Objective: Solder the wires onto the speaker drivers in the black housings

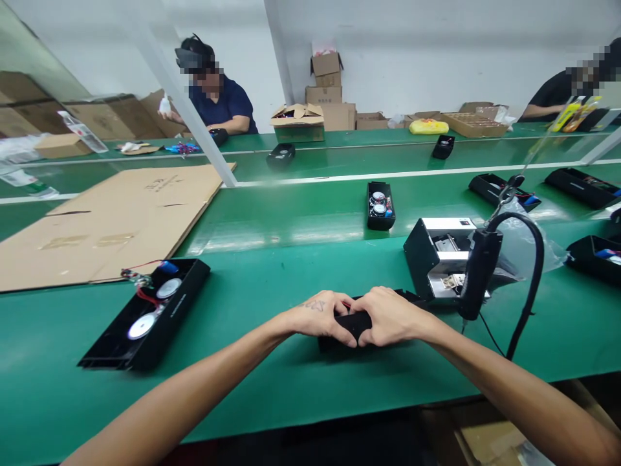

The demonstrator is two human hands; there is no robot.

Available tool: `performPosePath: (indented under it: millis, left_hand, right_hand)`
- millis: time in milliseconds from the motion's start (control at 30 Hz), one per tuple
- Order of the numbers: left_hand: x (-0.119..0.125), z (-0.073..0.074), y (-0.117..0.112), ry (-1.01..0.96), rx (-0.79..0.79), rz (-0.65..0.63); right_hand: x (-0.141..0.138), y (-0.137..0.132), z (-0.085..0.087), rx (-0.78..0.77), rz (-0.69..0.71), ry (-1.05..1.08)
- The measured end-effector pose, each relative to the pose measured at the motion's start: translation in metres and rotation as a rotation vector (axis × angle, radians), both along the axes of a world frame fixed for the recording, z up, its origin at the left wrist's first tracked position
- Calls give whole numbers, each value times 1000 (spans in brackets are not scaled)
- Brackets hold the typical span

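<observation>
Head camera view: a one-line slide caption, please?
Left hand and right hand grip a black plastic casing on a green workbench, beside an open black casing holding round speakers.

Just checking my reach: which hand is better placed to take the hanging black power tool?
Right, probably. Your right hand is nearest the hanging black power tool, while your left hand sits farther away; both hands are wrapped around the black housing.

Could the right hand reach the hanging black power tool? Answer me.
Likely yes: the right hand sits close to the hanging black power tool, with only green bench between, but it must release the black part it grips.
</observation>
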State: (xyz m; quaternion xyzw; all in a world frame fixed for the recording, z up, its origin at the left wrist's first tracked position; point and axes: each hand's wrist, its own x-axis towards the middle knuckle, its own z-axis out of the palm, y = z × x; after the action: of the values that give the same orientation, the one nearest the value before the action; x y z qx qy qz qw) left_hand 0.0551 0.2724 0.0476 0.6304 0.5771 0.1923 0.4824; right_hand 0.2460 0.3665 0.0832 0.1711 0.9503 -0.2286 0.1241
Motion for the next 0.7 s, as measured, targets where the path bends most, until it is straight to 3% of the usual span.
performPosePath:
  millis: [267,467,700]
  left_hand:
    - [-1,2,-1,-65,4,24]
    - [-5,3,2,-73,-64,19]
    - [-4,0,2,-117,-61,36]
  right_hand:
    - [-3,0,-7,-14,-36,20]
    - [-6,11,-5,-5,53,-9]
    - [-5,10,-5,-17,46,0]
